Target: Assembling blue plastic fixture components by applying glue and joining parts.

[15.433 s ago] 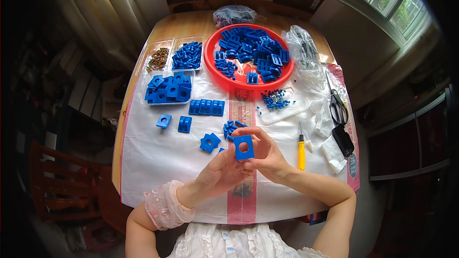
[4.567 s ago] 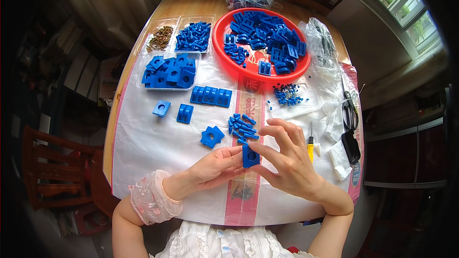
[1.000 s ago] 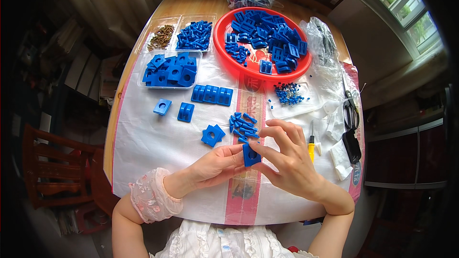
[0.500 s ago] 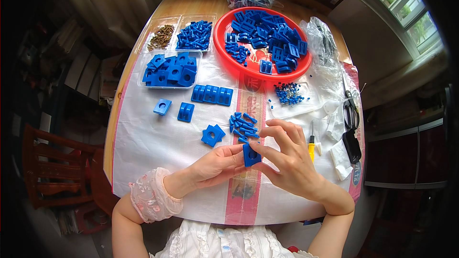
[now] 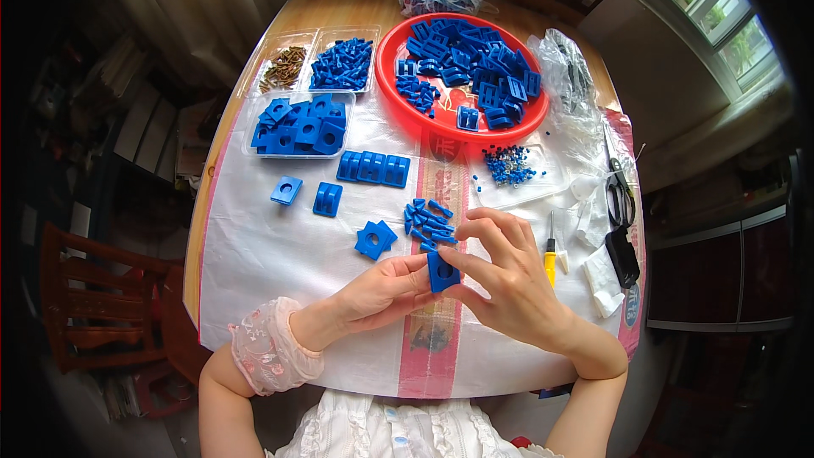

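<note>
Between my two hands, above the near middle of the table, is a square blue plastic plate [image 5: 443, 272] with a round recess. My left hand [image 5: 383, 293] grips its left edge between thumb and fingers. The thumb and index finger of my right hand [image 5: 507, 280] pinch its right side, with the other fingers raised and curled. Just beyond lies a pile of small blue pegs [image 5: 429, 220]. Left of the pegs, a few blue square plates [image 5: 375, 239] overlap. Farther left are a single blue ribbed block [image 5: 327, 199], another square piece [image 5: 287, 190] and a row of ribbed blocks [image 5: 373, 168].
A red round tray [image 5: 390, 102] of blue parts stands at the back. Clear boxes at the back left hold square plates [image 5: 305, 129], blue pegs [image 5: 342, 64] and brass screws [image 5: 284, 68]. Rightward lie small beads [image 5: 511, 166], a yellow screwdriver [image 5: 550, 263], scissors [image 5: 621, 199] and plastic bags [image 5: 570, 76].
The plate is turned slightly in my fingers. Both hands keep their grip, and the whole view has shifted a little.
</note>
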